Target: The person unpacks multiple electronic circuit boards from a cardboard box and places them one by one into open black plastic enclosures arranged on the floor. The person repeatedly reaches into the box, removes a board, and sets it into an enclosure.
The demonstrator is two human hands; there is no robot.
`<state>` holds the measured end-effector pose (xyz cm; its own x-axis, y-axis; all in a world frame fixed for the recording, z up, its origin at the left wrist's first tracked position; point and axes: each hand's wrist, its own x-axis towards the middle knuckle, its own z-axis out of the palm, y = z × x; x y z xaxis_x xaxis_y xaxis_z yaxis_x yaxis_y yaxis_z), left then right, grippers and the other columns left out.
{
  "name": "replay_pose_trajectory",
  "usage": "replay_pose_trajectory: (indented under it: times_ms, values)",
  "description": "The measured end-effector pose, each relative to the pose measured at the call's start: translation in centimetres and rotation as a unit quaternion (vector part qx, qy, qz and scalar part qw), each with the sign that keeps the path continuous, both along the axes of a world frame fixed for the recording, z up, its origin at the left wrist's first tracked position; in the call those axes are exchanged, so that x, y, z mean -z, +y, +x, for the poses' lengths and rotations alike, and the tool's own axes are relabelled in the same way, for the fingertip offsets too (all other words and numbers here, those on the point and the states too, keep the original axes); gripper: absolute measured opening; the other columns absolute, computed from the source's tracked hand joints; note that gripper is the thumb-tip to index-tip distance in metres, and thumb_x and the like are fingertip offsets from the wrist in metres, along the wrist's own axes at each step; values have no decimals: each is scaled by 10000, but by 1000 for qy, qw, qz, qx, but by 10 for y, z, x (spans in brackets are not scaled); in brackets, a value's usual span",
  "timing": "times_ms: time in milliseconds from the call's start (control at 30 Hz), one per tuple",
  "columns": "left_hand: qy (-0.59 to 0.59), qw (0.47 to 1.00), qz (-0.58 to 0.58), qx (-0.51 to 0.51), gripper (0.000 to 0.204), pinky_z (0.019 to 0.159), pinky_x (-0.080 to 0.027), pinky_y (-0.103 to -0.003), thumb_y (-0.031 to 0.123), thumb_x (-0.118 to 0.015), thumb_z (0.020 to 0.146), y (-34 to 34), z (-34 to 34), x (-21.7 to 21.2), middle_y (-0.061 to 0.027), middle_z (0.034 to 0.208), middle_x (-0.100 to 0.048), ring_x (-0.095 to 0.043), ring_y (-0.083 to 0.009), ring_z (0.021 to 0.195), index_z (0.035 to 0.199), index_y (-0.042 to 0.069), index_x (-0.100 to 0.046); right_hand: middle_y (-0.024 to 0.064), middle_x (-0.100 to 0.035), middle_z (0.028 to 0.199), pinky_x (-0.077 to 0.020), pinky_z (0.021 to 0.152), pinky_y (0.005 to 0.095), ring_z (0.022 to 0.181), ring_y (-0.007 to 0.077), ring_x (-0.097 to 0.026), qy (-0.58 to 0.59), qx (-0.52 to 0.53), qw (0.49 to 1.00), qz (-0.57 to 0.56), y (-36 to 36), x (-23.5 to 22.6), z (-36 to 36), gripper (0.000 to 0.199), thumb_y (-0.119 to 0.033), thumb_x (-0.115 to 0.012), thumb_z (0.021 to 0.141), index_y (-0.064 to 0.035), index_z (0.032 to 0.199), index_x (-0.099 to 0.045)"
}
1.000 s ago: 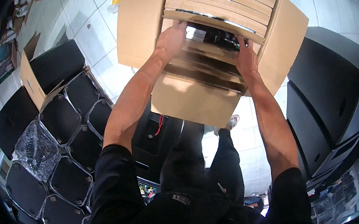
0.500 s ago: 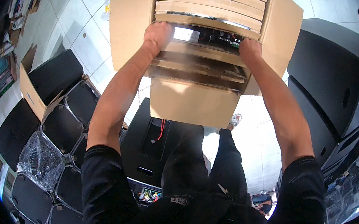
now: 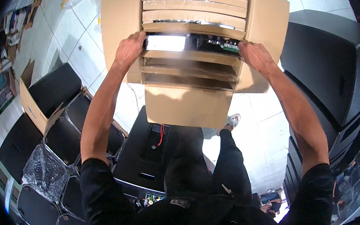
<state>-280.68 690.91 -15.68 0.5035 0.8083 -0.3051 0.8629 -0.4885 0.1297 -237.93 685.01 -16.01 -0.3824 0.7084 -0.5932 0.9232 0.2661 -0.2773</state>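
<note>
An open cardboard box (image 3: 188, 105) with its flaps folded out stands in front of me, split into slots by upright cardboard dividers (image 3: 196, 5). In one slot sits a black electronics module (image 3: 194, 42) with a bright silver block at its left and a green circuit board at its right. My left hand (image 3: 130, 49) has its fingers closed on the module's left end, at the box's side. At the opposite end, my right hand (image 3: 255, 55) pinches the module's right edge. The module's lower part is hidden inside the box.
A black speaker cabinet (image 3: 137, 162) with a red wire lies below the box, by my legs. Large black cabinets (image 3: 330, 64) stand to the right. On the left are several black panels (image 3: 38, 208), some under clear plastic wrap (image 3: 44, 172). White floor tiles (image 3: 79, 48) surround these.
The module has risen within its slot, so more of its silver block and circuit board shows. My hands have come up and outward with it. The box sits slightly further left in view.
</note>
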Motion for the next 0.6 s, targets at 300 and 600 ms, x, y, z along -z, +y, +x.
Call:
replay_pose_trajectory:
  times_ms: [300, 600]
  values:
    - [-129, 980, 2, -153, 145, 784, -476, -368, 142, -547, 913, -28, 32, -224, -139, 917, -620, -593, -286, 865, 987, 21, -577, 173, -611, 843, -499, 641, 402, 697, 344, -613, 317, 307, 884, 154, -77, -186, 45, 141, -137, -554, 899, -57, 1006, -598]
    - [-471, 714, -316, -411, 234, 806, -452, -287, 230, -489, 978, -150, 173, -281, -44, 912, -598, -557, -133, 863, 997, 19, -587, 214, -581, 770, -426, 678, 390, 705, 296, -576, 379, 676, 622, 113, -291, -287, 110, 392, -335, -511, 952, 42, 868, -574]
